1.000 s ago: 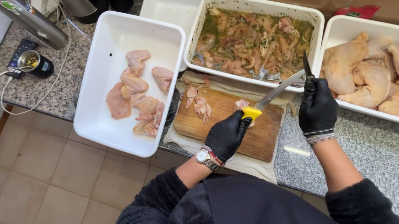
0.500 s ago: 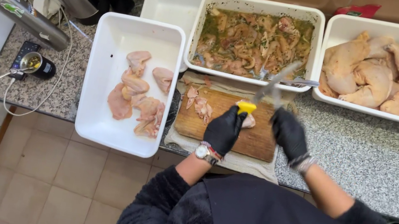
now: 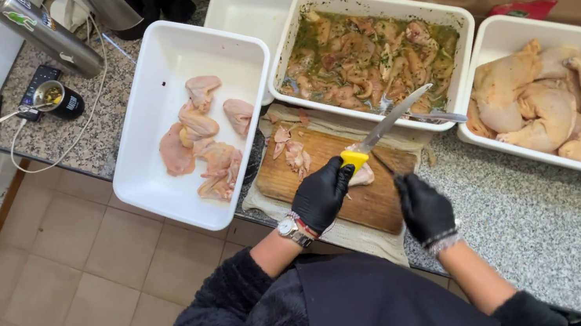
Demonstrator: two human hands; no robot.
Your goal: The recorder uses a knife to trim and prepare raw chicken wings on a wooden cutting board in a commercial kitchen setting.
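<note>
Left hand (image 3: 323, 193), black glove, fingers wrapped tight round yellow handle of knife (image 3: 380, 131); blade slants up and away past fingertips, over rim of marinade tray (image 3: 284, 43). Right hand (image 3: 423, 208), black glove, fingers curled round thin dark rod (image 3: 384, 164), tip toward knife handle. Chicken piece (image 3: 361, 175) on cutting board (image 3: 379, 202), just beside left fingers. Board sits on surface (image 3: 535, 222).

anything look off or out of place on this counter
Mostly one thing: the white tray of cut chicken pieces hangs past the counter's front edge over the floor. Also, a phone and its cable lie close to the raw meat work. The left hand holds the yellow-handled knife blade-up over the cutting board.
</note>
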